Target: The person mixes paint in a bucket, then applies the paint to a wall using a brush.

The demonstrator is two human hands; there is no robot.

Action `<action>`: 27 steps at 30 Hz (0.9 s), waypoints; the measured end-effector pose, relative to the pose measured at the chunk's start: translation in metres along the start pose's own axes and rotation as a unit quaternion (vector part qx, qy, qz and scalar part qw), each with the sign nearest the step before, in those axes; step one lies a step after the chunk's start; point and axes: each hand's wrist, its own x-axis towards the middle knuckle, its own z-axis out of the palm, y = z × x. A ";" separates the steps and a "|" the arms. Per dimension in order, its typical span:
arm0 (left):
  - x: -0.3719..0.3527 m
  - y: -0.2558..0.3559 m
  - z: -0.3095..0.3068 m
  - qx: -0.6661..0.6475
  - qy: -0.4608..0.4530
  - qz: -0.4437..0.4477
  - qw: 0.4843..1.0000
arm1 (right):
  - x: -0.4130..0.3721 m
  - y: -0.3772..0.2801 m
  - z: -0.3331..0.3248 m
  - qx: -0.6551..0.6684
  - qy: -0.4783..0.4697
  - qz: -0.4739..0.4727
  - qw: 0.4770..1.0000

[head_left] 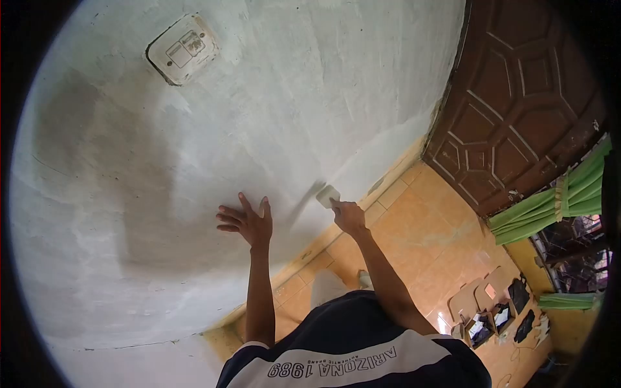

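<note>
My left hand (249, 223) is spread with its fingers apart, against or just off the pale grey-white wall (272, 103); whether it touches is hard to tell. To its right, my right hand (349, 216) grips a small pale flat pad (328, 196) with rounded corners, held at the lower part of the wall. A dark shadow streak lies on the wall beside the pad. Higher up on the left, a white switch plate (186, 50) is set in the wall.
A brown carved wooden door (517, 97) stands at the upper right. Below it hang green curtains (537, 216) by a window. Orange floor tiles (414, 226) run along the wall's base. Open boxes (480, 328) and black items (524, 325) lie on the floor at the lower right.
</note>
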 end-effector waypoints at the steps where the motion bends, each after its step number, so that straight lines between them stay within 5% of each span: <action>1: 0.000 0.001 0.002 0.005 0.005 -0.001 1.000 | 0.008 -0.010 -0.011 0.001 0.017 0.000 1.000; 10: -0.009 0.001 0.008 0.000 -0.013 -0.031 0.999 | 0.033 -0.127 -0.158 0.102 0.173 -0.121 0.972; 13: -0.009 0.002 0.007 0.021 -0.015 -0.024 0.999 | 0.037 -0.109 -0.124 0.132 0.221 -0.153 0.954; 20: -0.005 0.003 0.005 0.025 -0.004 -0.018 1.000 | 0.007 0.006 0.007 0.080 0.143 -0.100 0.981; 22: -0.003 0.005 0.005 0.027 0.013 -0.014 0.999 | 0.001 0.019 0.014 -0.044 -0.021 0.005 0.999; 27: -0.003 0.006 0.005 0.024 0.005 -0.017 1.000 | 0.023 -0.019 -0.020 0.026 0.076 -0.048 0.996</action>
